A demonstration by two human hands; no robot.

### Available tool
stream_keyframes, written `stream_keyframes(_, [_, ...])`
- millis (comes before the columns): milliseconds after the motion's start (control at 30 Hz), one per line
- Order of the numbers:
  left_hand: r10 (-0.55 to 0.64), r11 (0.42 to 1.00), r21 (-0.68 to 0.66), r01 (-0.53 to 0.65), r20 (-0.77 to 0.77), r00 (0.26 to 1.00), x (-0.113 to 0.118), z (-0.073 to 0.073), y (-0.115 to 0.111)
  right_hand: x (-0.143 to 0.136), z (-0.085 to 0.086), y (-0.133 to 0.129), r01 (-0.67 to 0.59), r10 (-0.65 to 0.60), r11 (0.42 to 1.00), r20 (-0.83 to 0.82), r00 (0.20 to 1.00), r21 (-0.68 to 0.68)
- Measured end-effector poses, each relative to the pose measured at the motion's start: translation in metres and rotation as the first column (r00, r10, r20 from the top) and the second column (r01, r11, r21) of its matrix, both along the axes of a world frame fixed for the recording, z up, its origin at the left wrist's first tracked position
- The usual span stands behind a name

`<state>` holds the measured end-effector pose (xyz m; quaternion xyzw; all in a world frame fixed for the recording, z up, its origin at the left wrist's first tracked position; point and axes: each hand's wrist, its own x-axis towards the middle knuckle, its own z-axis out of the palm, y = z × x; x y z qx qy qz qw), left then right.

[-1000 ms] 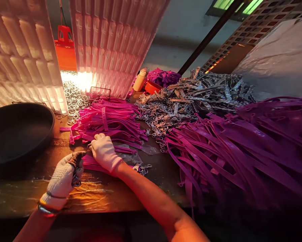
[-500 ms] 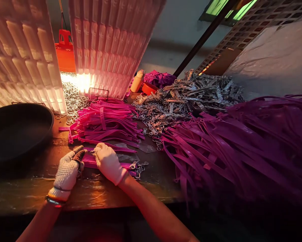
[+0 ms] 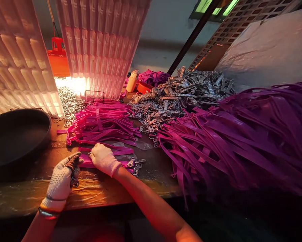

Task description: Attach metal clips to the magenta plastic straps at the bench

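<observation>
My left hand [image 3: 62, 176], in a dotted white glove with dark fingertips, is closed around several metal rings [image 3: 74, 182] that show below its fingers. To its right, my right hand [image 3: 102, 158] in a pale glove is pinched over some magenta straps [image 3: 86, 161] lying on the table. What its fingertips hold is too small to make out. Metal clips [image 3: 136, 165] lie at the right ends of these straps. Just behind both hands is a pile of pink straps [image 3: 103, 122].
A black pan [image 3: 20, 134] sits at left. Behind are plastic sheets [image 3: 98, 43], a lit red lamp [image 3: 59, 62] and loose rings [image 3: 69, 104]. Metal clips [image 3: 181, 97] and a large purple strap heap [image 3: 231, 141] fill the right. A bottle [image 3: 132, 81] stands behind.
The view has shifted slightly. My left hand has moved down and away from my right hand, and rings now show under its fingers. My right hand stays pinched over the straps.
</observation>
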<state>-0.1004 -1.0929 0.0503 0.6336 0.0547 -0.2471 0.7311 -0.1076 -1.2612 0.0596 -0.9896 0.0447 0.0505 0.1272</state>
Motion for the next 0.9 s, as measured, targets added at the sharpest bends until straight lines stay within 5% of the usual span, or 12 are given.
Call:
stream_keyframes(200, [0.013, 1.000, 0.004, -0.013, -0.005, 1.000, -0.004, -0.003, 0.001, -0.037, 0.000, 0.001, -0.112, 0.003, 0.948, 0.343, 0.939, 0.297])
stream_keyframes(400, [-0.143, 0.953, -0.288, 0.094, -0.154, 0.978, 0.004, -0.006, 0.003, -0.076, -0.006, 0.018, -0.161, -0.051, 0.863, 0.400, 0.915, 0.479])
stream_keyframes(567, [-0.252, 0.928, -0.326, 0.183, -0.187, 0.949, 0.000, -0.003, -0.008, -0.104, 0.002, 0.000, -0.208, -0.172, 0.732, 0.472, 0.864, 0.648])
stream_keyframes(700, [-0.337, 0.937, -0.147, 0.318, -0.131, 0.932, -0.016, 0.002, -0.032, -0.115, 0.011, -0.014, -0.114, -0.191, 0.838, 0.482, 0.855, 0.534])
stream_keyframes(800, [-0.404, 0.914, -0.034, 0.404, 0.014, 0.915, -0.026, 0.006, -0.042, -0.116, 0.019, -0.017, -0.004, -0.131, 0.954, 0.430, 0.893, 0.300])
stream_keyframes(900, [-0.524, 0.851, 0.083, 0.518, 0.084, 0.848, -0.031, 0.009, -0.040, -0.116, 0.026, -0.016, 0.026, -0.029, 1.000, 0.341, 0.940, 0.014])
